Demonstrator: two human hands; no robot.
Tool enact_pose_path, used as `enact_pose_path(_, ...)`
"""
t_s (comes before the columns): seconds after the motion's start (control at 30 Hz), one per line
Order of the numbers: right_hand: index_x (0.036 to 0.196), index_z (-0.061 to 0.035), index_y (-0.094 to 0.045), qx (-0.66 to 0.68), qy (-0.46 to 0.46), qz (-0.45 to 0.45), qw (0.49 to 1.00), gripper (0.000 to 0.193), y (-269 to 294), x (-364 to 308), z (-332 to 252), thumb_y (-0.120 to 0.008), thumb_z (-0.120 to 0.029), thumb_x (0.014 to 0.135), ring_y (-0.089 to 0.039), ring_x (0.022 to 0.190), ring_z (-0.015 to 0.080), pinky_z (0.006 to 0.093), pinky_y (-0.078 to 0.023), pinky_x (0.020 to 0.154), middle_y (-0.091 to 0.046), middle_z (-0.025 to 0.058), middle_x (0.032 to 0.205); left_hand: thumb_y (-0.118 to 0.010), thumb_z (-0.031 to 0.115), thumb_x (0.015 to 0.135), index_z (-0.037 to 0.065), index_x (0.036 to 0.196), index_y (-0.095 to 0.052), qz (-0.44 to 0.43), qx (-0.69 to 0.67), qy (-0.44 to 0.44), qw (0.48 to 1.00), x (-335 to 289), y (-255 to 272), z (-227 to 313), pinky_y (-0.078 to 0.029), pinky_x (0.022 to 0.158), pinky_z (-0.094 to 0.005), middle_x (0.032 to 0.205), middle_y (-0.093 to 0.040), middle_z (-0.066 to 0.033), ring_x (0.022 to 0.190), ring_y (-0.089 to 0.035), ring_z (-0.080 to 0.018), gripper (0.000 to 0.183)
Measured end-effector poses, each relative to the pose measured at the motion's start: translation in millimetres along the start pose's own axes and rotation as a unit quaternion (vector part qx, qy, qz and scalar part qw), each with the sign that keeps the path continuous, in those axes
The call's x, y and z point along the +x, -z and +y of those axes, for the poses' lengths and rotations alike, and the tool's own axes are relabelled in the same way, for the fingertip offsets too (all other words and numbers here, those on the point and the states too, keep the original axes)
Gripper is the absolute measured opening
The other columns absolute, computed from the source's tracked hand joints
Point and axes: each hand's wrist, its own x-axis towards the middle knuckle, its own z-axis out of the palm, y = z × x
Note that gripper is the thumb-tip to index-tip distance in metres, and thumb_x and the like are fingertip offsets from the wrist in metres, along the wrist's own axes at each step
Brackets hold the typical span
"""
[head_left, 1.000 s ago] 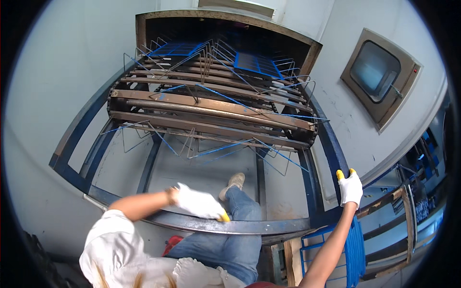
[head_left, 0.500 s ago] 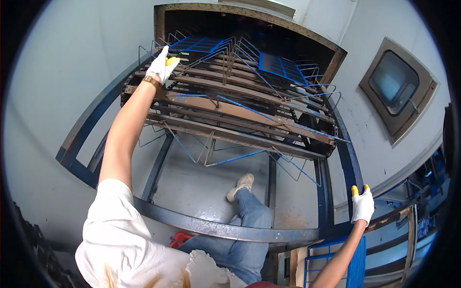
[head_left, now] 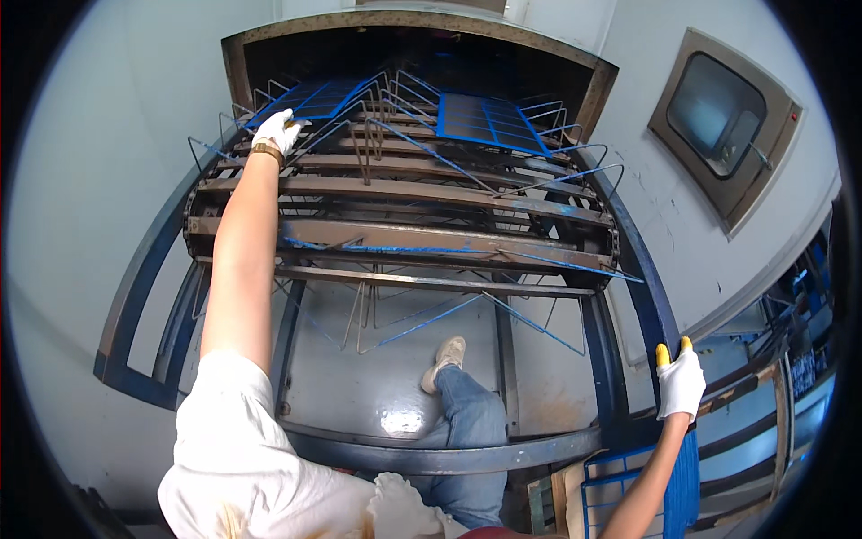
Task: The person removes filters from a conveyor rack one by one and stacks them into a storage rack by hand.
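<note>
Two dark, blue-edged grid panels rest on wire racks over the slatted conveyor, a left panel and a right panel. My left hand, in a white glove, reaches the near edge of the left panel. Its fingers lie above that edge and its thumb below, in what looks like a grip; the fingertips are partly hidden. At the lower right my right hand, gloved in white with yellow fingertips, is beside the conveyor's blue metal frame. Its thumb and a finger are spread upward, with nothing seen between them.
Bent wire racks hang below the conveyor slats, which run out of a dark opening. A curved blue bar crosses before my legs. Blue grid panels stand at the lower right. A window is in the right wall.
My left hand has moved onto the near edge of the left panel. The view has shifted, and the left panel shows nearer. My right hand stays by the frame.
</note>
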Motion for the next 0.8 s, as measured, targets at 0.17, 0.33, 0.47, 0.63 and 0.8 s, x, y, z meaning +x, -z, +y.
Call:
enact_pose_path(0.17, 0.122, -0.0036, -0.058, 0.087, 0.04, -0.005, 0.995, 0.054, -8, 13, -35, -0.063, -0.043, 0.085, -0.066, 0.085, 0.035, 0.0411, -0.053, 0.074, -0.066, 0.0193, 0.097, -0.055, 0.011, 0.094, -0.003, 0.116, -0.056, -0.085, 0.335, -0.27, 0.899, 42, 104, 95, -0.046, 0.094, -0.0276, 0.115, -0.062, -0.0111, 0.103, -0.058, -0.0178, 0.027)
enact_pose_path(0.33, 0.122, -0.003, -0.059, 0.02, -0.012, -0.022, 0.999, 0.055, 17, 2, -6, -0.062, -0.043, 0.085, -0.066, 0.085, 0.0342, 0.0406, -0.053, 0.074, -0.066, 0.0198, 0.097, -0.057, 0.008, 0.091, -0.003, 0.112, -0.057, -0.154, 0.002, -0.039, 0.987, -71, -51, 39, -0.049, 0.09, -0.0256, 0.111, -0.063, -0.0112, 0.1, -0.06, -0.0165, 0.023)
enact_pose_path(0.47, 0.122, -0.0036, -0.058, 0.042, 0.0, -0.021, 0.999, 0.055, 11, 5, -18, -0.061, -0.044, 0.085, -0.066, 0.086, 0.0341, 0.041, -0.053, 0.075, -0.066, 0.0192, 0.098, -0.056, 0.012, 0.092, -0.003, 0.112, -0.058, -0.213, 0.169, -0.114, 0.956, -169, -85, 79, -0.052, 0.086, -0.0259, 0.109, -0.064, -0.0127, 0.098, -0.062, -0.0189, 0.025)
enact_pose_path(0.63, 0.12, -0.0046, -0.059, 0.059, -0.005, -0.034, 0.998, 0.055, 18, 5, -20, -0.06, -0.046, 0.085, -0.066, 0.088, 0.0344, 0.0422, -0.053, 0.076, -0.067, 0.019, 0.099, -0.056, 0.014, 0.093, -0.001, 0.119, -0.058, -0.222, 0.524, -0.428, 0.702, -212, -129, 56, -0.049, 0.077, -0.0249, 0.101, -0.067, -0.0096, 0.083, -0.06, -0.0136, 0.03)
enact_pose_path(0.8, 0.121, -0.0047, -0.058, 0.055, -0.022, -0.05, 0.997, 0.058, 22, 1, -7, -0.06, -0.049, 0.084, -0.067, 0.087, 0.0345, 0.0431, -0.053, 0.075, -0.067, 0.0184, 0.097, -0.056, 0.019, 0.091, 0.0, 0.118, -0.06, -0.228, 0.601, -0.394, 0.657, -252, -228, 19, -0.05, 0.087, -0.0312, 0.11, -0.066, -0.0163, 0.098, -0.065, -0.0229, 0.033)
